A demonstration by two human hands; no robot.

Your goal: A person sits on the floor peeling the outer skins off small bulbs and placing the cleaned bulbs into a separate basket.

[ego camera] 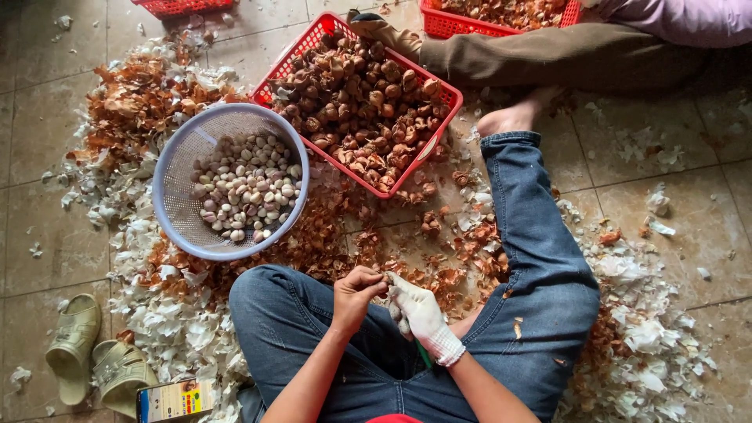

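Bare left hand [356, 294] and white-gloved right hand [419, 313] pinch one small garlic clove [386, 280] together above crossed denim legs [540, 274], peeling it beside the round lavender plastic colander [180, 188].

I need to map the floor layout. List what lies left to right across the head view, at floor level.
Pair of sandals → round mesh basket of peeled cloves → red crate of unpeeled bulbs → outstretched denim leg → scattered white skins.

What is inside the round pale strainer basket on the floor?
The strainer basket holds a pile of peeled pale cloves, filling only its lower middle. The basket bottom under the pile is covered, so it cannot be seen.
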